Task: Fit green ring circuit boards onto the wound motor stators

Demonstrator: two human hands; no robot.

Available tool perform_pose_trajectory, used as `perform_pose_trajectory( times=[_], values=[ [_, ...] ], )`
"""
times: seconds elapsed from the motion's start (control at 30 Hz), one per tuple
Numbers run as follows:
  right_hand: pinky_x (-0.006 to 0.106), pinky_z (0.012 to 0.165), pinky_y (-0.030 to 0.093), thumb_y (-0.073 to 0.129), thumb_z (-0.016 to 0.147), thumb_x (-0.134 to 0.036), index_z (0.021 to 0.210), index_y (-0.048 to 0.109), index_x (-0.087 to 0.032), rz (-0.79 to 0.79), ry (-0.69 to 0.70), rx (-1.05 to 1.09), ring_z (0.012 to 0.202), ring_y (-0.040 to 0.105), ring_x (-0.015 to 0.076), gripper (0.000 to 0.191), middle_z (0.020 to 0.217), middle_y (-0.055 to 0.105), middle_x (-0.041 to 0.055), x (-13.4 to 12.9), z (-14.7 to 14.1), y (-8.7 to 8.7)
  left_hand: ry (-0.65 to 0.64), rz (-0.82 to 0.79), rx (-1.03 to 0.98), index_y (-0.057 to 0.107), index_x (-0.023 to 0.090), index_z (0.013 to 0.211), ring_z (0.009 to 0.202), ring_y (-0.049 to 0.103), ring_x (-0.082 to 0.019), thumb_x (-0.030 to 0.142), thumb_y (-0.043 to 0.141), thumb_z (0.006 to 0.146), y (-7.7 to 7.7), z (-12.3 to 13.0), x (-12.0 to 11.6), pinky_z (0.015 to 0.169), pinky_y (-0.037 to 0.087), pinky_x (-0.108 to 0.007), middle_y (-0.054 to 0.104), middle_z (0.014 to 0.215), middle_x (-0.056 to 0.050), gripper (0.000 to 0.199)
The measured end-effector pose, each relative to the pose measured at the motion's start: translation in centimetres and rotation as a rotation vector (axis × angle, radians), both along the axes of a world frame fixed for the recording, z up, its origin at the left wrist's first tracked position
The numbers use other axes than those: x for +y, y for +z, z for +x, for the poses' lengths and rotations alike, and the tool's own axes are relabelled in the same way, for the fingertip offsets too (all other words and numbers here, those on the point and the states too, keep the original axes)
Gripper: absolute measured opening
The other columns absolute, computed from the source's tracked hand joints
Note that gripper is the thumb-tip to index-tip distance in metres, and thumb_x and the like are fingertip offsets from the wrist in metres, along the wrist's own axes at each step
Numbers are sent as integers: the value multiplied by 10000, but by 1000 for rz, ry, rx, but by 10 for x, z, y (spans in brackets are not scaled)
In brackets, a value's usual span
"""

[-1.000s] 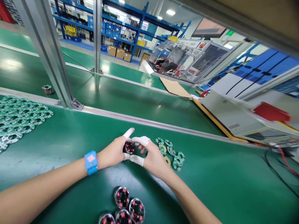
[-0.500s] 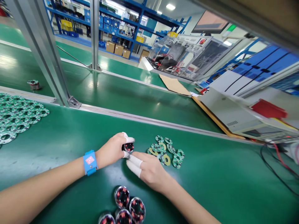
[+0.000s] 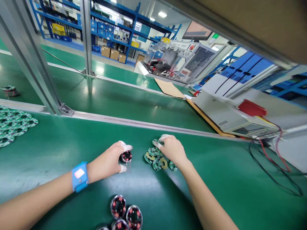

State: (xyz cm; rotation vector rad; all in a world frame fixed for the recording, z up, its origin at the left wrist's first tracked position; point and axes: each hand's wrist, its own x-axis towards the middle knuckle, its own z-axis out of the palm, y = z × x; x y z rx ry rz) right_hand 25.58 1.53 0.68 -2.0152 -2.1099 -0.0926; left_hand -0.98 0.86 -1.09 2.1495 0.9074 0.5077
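My left hand, with white finger covers and a blue wrist band, is closed round a small motor stator with dark and copper-red windings; thin wires hang from its near side. My right hand is at the far edge of a loose pile of green ring-shaped circuit boards, its thumb and finger on a ring at the back. Yellowish rings lie among the boards. Nearer to me, several more stators stand together on the green table.
Many ring boards lie at the left edge. A metal rail and an upright post stand beyond the hands. One stator sits behind the rail. Cables and a grey machine are at the right.
My right hand has left the stator in my left hand and moved right to the ring boards. Wires now show below the stator. The whole view has shifted a little.
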Motion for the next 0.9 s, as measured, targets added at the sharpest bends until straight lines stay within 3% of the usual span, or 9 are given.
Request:
perform_pose_trajectory(
  times=[0.07,0.13,0.23,0.33,0.5,0.6,0.7,0.8,0.9],
  values=[
    [357,734,494,598,739,-201,778,688,-175,-4,61,48,856,618,240,102,861,687,83,0,-5,-1,-5,1,-25,479,167,1225,1074,489,-208,31,546,648,10,-2,1,933,404,-335,522,1170,-86,597],
    [302,680,509,577,765,-204,883,680,-204,3,144,190,753,632,182,157,843,691,38,-5,-18,0,68,49,-73,505,169,1181,1068,488,-199,62,486,718,20,-2,1,931,402,-344,532,1166,-80,475],
    [263,571,511,595,782,-284,901,687,-224,30,300,515,614,614,150,162,744,683,19,-18,-45,5,143,102,-109,599,171,983,934,516,-189,225,475,835,29,3,1,846,424,-338,597,973,-51,201],
    [272,582,522,603,789,-392,931,687,-226,71,350,694,605,617,153,234,737,682,29,-31,-66,8,111,67,-111,605,170,729,775,511,-157,248,430,875,28,9,0,715,413,-289,582,745,-10,241],
    [290,595,525,632,758,-437,1045,649,-217,137,366,567,617,610,164,362,829,682,59,-39,-75,6,152,33,-154,562,160,668,709,498,-129,220,391,891,28,11,-3,657,386,-260,559,702,5,288],
    [300,548,517,622,753,-429,1017,659,-208,93,285,487,551,587,155,346,824,662,66,-34,-70,2,170,193,22,601,161,779,811,489,-189,419,536,819,26,8,-5,712,392,-312,568,808,-34,269],
    [291,480,502,629,731,-450,974,668,-181,-46,209,555,480,549,137,365,735,628,48,-30,-67,-3,162,350,260,606,141,859,861,459,-254,535,693,637,17,6,-6,727,388,-369,550,872,-77,460],
    [248,463,501,634,732,-410,959,667,-186,-173,296,689,524,560,130,321,736,620,38,-31,-71,-7,131,336,322,600,145,820,828,461,-240,463,700,665,9,5,-5,702,388,-357,546,836,-66,368],
    [272,544,531,622,751,-331,1027,649,-202,-140,417,608,638,594,155,307,864,648,68,-36,-77,-12,126,317,332,599,149,797,820,467,-228,424,706,675,6,5,-4,694,384,-343,560,841,-58,319]
  ],
)
